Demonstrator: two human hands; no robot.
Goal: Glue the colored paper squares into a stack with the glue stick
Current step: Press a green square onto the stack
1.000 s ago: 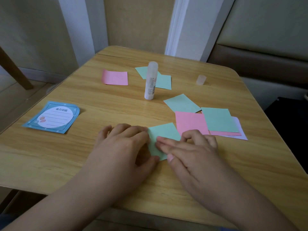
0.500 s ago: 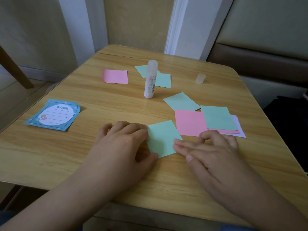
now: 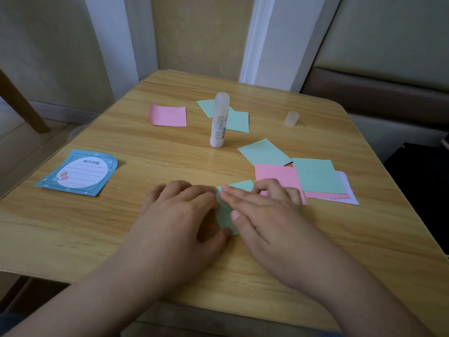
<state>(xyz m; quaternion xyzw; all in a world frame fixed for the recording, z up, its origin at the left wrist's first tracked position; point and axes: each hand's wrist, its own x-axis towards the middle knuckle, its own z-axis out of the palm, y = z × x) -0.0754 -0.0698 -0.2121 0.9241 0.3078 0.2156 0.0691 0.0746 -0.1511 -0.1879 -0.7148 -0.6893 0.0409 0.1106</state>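
On wooden table: both hands flat on green paper square.

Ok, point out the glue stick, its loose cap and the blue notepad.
glue stick [image 3: 219, 120], head view, middle of the upright tube
cap [image 3: 291, 118], head view, its side wall
blue notepad [image 3: 80, 172], head view, the white lined panel

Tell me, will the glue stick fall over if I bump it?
Probably, yes. The glue stick stands upright on the table, tall and narrow on a small base, so a nudge near the top could tip it. It looks round, so once down it may roll. Its cap is off, so glue might smear.
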